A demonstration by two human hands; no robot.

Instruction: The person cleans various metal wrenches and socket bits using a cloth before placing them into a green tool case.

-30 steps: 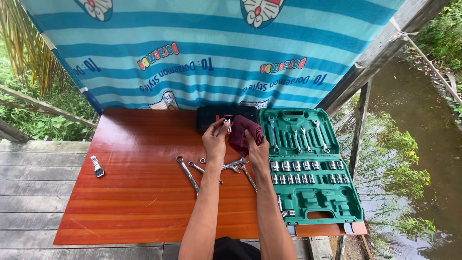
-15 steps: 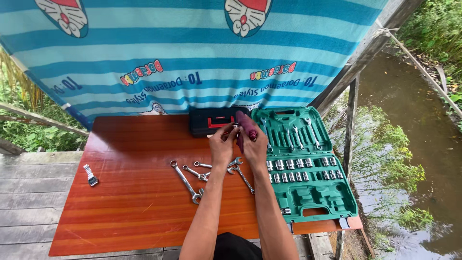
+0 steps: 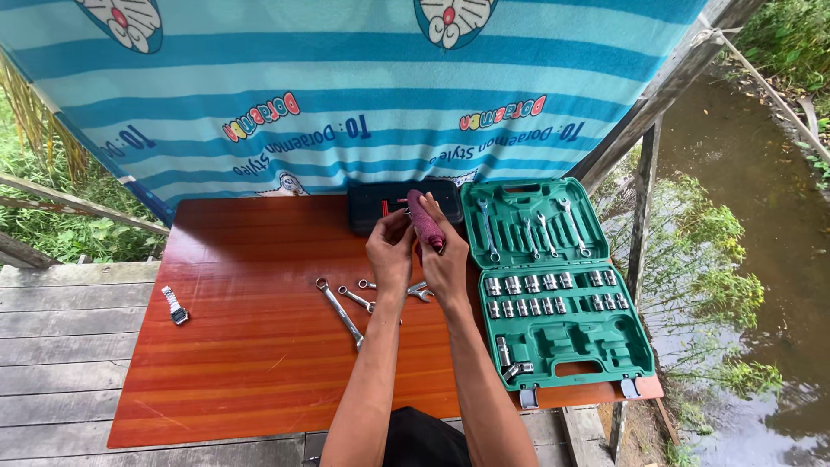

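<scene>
**Inspector A:** Start nearest the camera. What do the hands hold?

**Inspector B:** Both forearms rise from the bottom edge. The right hand (image 3: 447, 259) is closed around a dark red cloth (image 3: 425, 220), which stands up rolled between the two hands. The left hand (image 3: 391, 252) has its fingers pressed against the cloth's left side. Whether a tool sits inside the cloth, I cannot tell; a small metal glint shows at its top left.

**Inspector A:** Around the grip?

**Inspector B:** Just below and left of the hands, loose spanners lie on the table (image 3: 259, 346): a long spanner (image 3: 339, 313) angled down, a short spanner (image 3: 355, 299) beside it, and another spanner (image 3: 418, 291) partly hidden under the wrists. Right of the grip lies an open green case (image 3: 558, 290), with rows of sockets (image 3: 529, 296) in its tray and wrenches clipped in its lid. Directly behind the hands sits a black case (image 3: 380, 203), partly covered by them.

**Inspector A:** Anything blocking the view?

**Inspector B:** The hands hide the cloth's lower end and the black case's middle.

**Inspector A:** Further out?

**Inspector B:** Well left of the grip, a wristwatch (image 3: 175, 305) lies on grey deck boards (image 3: 69, 346). The table is glossy reddish-brown wood. Behind it hangs a blue-striped cartoon sheet (image 3: 346, 86). Far right, beyond a wooden post (image 3: 644, 216), lies muddy water (image 3: 761, 259) with green plants.
</scene>
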